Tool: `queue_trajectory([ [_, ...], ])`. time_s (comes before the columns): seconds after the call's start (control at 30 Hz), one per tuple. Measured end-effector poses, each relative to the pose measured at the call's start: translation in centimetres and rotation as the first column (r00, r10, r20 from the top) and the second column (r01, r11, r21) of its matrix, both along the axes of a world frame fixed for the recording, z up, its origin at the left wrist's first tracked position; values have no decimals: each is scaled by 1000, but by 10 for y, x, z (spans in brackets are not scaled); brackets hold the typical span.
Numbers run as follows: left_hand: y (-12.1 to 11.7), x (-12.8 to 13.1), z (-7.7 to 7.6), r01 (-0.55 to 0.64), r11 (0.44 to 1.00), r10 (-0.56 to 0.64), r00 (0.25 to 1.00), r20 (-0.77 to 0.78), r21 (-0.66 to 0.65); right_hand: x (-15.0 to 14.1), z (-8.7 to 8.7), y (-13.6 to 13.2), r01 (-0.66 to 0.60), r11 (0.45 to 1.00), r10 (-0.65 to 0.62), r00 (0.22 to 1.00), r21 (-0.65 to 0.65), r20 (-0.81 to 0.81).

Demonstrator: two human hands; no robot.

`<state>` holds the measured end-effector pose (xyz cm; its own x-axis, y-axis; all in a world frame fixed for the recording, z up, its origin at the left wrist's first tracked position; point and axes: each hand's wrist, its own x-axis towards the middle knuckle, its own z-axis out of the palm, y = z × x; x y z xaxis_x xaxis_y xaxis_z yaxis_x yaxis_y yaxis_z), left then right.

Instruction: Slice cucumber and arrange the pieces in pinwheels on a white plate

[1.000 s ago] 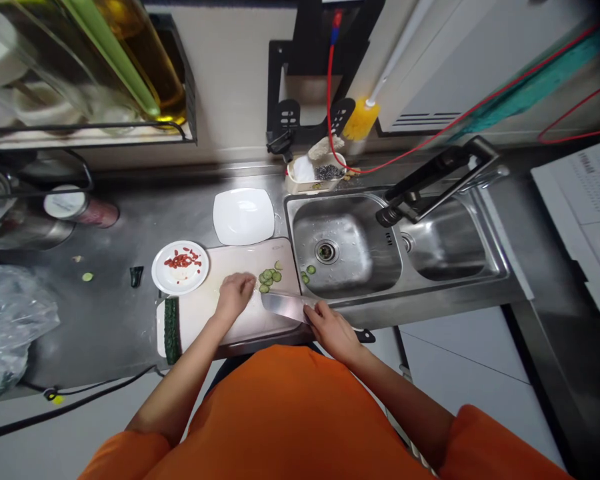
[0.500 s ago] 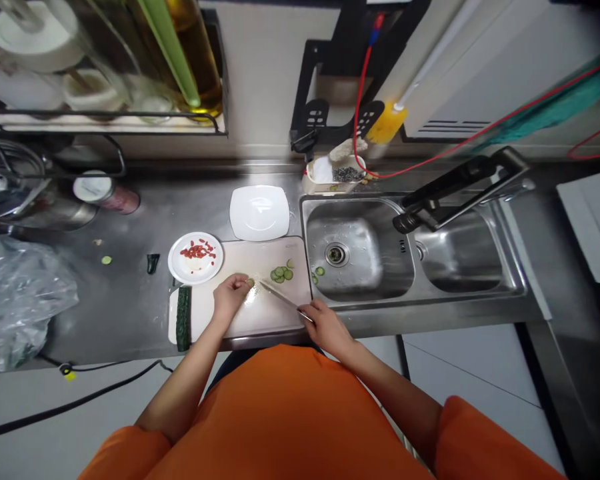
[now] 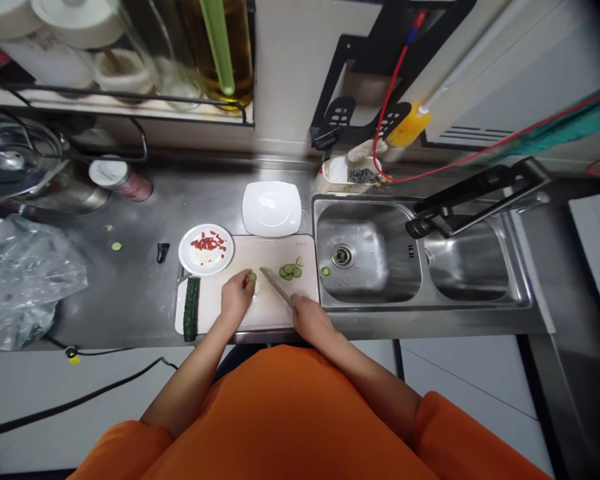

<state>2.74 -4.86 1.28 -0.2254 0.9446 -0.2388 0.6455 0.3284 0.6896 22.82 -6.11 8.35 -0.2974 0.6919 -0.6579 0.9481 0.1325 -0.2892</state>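
Observation:
My left hand [image 3: 237, 293] is closed on a small cucumber piece [image 3: 253, 277] over the white cutting board [image 3: 215, 307]. In my right hand [image 3: 310, 317] is a knife [image 3: 277, 287], its blade angled up and left across the board, with the tip a little right of the cucumber piece. Several cucumber slices [image 3: 290, 271] lie in a group on the board's right side. A longer dark green cucumber length [image 3: 191, 310] lies along its left edge. A white plate with red berries [image 3: 206, 268] overlaps the board's upper left corner.
Behind the board sits an empty square white plate [image 3: 271, 208]. To the right is a double steel sink [image 3: 370, 247] with a black faucet [image 3: 460, 200]. A cucumber end [image 3: 163, 252], a stray slice [image 3: 117, 246] and a plastic bag [image 3: 25, 287] lie to the left.
The view has shifted, moving the counter rightward in the picture. The knife blade has turned, showing more of its flat side, and my right hand is nearer my left.

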Motion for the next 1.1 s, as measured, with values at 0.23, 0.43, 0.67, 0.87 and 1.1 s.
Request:
queue_trajectory([
  [0.23,4,20,8,-100,991,106,993,59,-93,-1,3,-1,51,998,-51,998,25,28],
  [0.43,-7,11,-3,34,999,-39,986,-163,-32,-5,-1,2,17,1000,-16,997,-12,76],
  [0.67,-12,5,-12,96,987,-77,986,-146,127,-10,4,-2,-38,999,36,996,23,77],
  [0.87,-11,7,-17,96,983,-70,985,-161,160,-20,15,-14,-66,998,65,995,9,78],
  [1.1,-12,6,-19,107,980,-77,981,-176,169,-26,17,-14,-64,998,65,994,-15,93],
])
